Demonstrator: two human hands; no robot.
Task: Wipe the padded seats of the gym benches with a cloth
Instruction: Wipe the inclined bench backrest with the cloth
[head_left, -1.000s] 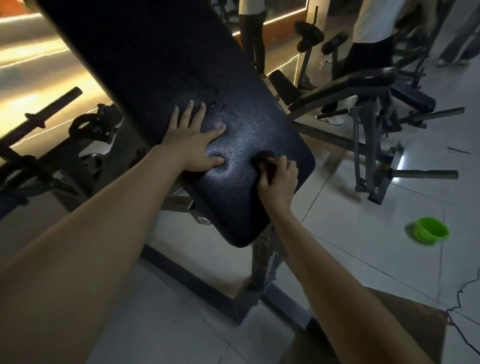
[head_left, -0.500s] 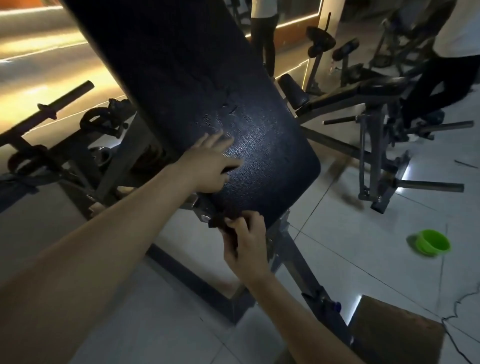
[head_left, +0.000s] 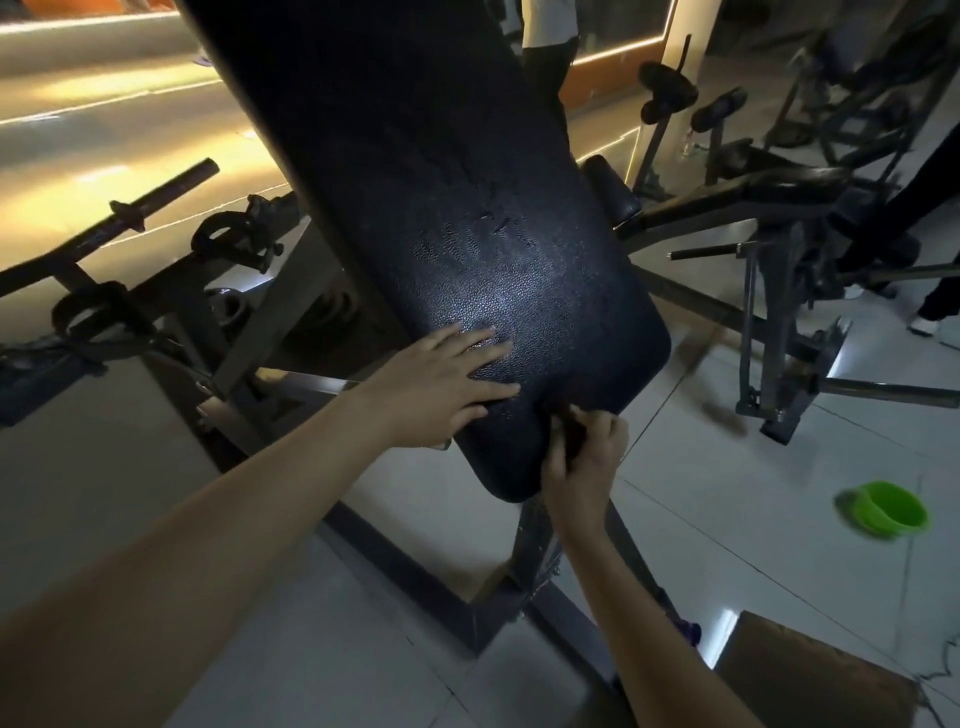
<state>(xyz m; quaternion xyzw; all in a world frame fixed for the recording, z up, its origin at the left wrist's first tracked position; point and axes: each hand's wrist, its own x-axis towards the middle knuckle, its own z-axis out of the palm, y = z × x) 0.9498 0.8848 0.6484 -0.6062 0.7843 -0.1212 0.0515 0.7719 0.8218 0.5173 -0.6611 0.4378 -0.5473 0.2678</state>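
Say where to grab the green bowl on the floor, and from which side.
Take the green bowl by its rim, coming from above. It sits open side up on the tiles, tilted in this view, with nothing close around it, so a pinch over the rim, one finger inside and one outside, looks simplest.

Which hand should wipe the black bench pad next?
Probably the right hand: it already pinches the dark cloth against the pad. The left hand lies flat, bracing it.
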